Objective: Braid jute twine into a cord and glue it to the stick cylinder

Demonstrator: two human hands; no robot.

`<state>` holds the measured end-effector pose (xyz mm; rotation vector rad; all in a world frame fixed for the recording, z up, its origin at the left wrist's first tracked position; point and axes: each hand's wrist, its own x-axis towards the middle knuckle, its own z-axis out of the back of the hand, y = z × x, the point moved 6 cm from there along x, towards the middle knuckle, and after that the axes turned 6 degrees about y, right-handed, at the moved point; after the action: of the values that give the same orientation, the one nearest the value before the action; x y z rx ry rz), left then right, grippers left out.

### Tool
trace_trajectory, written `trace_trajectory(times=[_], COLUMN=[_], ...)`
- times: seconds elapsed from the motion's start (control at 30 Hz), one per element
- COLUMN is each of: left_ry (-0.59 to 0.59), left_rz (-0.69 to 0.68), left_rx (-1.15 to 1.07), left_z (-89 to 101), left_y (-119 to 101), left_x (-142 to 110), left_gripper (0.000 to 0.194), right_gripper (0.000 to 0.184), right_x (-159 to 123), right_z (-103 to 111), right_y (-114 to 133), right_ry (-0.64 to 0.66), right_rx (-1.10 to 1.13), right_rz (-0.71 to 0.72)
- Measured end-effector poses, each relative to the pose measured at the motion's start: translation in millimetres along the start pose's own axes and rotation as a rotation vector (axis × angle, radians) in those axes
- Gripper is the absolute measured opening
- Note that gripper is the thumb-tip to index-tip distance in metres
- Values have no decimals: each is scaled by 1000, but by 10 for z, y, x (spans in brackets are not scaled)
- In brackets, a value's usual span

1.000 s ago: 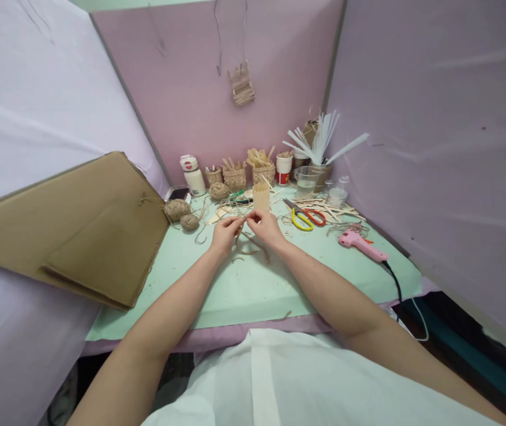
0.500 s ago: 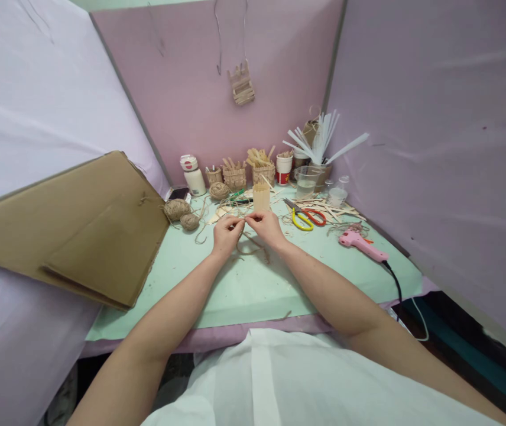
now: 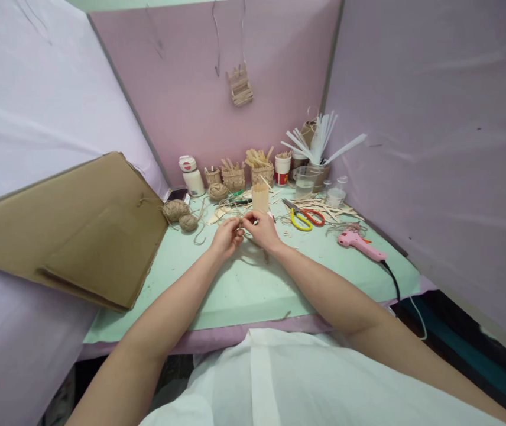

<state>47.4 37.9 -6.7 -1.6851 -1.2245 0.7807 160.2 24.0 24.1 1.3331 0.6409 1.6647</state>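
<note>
Left fingers (image 3: 232,223) and right fingers (image 3: 251,219) pinch twine (image 3: 247,235) over green tabletop (image 3: 244,299), pink wall (image 3: 168,100) beyond.

No legible txt, nos. or signs.

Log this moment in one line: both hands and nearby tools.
left hand: apparently pinching twine | right hand: likewise, beside it | scissors: on table, right of hands | glue gun: on table, farther right
</note>
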Motion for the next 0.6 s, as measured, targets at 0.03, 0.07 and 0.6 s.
trace_trajectory(times=[0.03, 0.07, 0.6], left_ry=[9, 9, 10], left_rz=[-19, -52, -234], left_rx=[30, 70, 407], left_z=[-4, -3, -4], left_y=[-17, -37, -102], left_x=[0, 1, 11], left_gripper=[22, 21, 24], right_gripper=[11, 13, 19], right_x=[7, 12, 63], right_z=[-12, -26, -78], right_y=[-36, -77, -356], right_ry=[12, 25, 125], right_rx=[52, 109, 248], right_rz=[-40, -89, -298])
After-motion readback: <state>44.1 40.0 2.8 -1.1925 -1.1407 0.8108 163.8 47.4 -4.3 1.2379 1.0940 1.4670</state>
